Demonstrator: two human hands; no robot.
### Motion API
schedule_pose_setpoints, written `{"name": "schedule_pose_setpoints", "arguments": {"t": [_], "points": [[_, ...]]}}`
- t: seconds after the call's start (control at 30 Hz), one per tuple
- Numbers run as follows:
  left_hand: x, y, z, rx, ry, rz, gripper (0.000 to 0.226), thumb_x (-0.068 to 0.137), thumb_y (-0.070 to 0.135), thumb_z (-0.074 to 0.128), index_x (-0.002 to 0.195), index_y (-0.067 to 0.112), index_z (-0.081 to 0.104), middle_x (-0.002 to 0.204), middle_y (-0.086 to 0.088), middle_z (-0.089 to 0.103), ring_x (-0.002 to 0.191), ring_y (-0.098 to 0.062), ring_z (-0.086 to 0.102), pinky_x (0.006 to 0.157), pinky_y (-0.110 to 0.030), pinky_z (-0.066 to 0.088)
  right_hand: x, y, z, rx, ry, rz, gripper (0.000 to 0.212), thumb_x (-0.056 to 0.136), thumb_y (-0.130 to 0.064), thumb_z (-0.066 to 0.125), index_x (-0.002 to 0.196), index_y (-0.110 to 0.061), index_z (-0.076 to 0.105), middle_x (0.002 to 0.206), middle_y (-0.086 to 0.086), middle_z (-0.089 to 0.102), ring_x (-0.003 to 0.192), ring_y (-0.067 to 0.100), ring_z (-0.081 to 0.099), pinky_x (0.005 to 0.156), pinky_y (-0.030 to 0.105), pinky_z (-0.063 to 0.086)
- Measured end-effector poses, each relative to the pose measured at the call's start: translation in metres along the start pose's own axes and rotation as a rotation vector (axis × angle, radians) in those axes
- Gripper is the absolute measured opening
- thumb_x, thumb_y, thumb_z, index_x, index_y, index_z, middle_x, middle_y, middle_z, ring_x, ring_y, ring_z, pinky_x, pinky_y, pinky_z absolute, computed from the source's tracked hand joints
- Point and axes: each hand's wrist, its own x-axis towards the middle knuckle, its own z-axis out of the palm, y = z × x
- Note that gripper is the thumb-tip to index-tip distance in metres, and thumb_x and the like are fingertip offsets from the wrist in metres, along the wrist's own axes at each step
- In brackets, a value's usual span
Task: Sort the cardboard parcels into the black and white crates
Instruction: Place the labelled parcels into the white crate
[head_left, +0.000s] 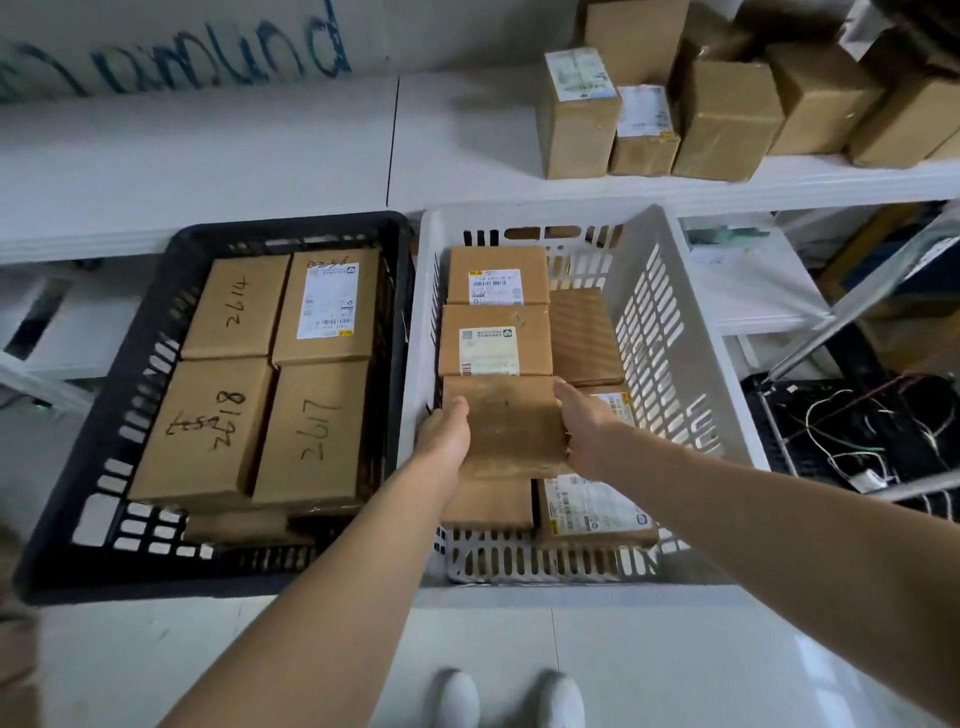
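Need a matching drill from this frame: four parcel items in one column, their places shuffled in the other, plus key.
Parcels:
1. parcel marked 2614
2. parcel marked 2617
3. plain parcel held by left hand and right hand
4. parcel stack, top right

Places:
A. on the white shelf
B. black crate, far left
C. above parcels in the white crate
D. black crate, near right

Pairs: 1-B, 2-D, 3-C, 4-A.
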Motion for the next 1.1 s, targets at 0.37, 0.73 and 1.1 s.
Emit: {"name": "schedule_pose_setpoints", "arguments": {"t": [0.37,0.73,1.1], "points": [[-0.035,0.013,-0.012,0.11,0.104,0.225,0.038,0.102,0.035,0.037,0.129,0.015,0.055,0.138,-0.005,0.05,0.117,-0.024,0.051,0.093,-0.034,0.039,-0.01,-0.002,-0.009,-0.084,0.0,-0.035,0.052,0.094,-0.045,0.042,0.129,-0.006,0.047,0.127,0.01,0.047,0.119,0.031,0.045,0.101,0.044,0.034],[-0.119,0.04,0.046,0.09,-0.277,0.37,0.028,0.095,0.036,0.049,0.104,0.014,0.063,0.107,-0.005,0.066,0.1,-0.022,0.06,0.098,-0.042,0.045,-0.106,-0.014,-0.078,-0.028,0.226,-0.421,0.05,0.093,-0.048,0.044,0.108,-0.004,0.063,0.095,0.008,0.061,0.079,0.019,0.056,0.075,0.035,0.046],[-0.251,-0.036,0.165,0.368,-0.82,0.445,0.023,0.096,0.028,0.046,0.081,0.016,0.06,0.101,-0.006,0.063,0.1,-0.02,0.056,0.098,-0.037,0.043,-0.217,0.091,-0.219,0.477,0.824,-0.562,0.04,0.089,-0.031,0.054,0.091,0.008,0.063,0.074,0.021,0.054,0.072,0.016,0.046,0.065,0.03,0.038]]}}
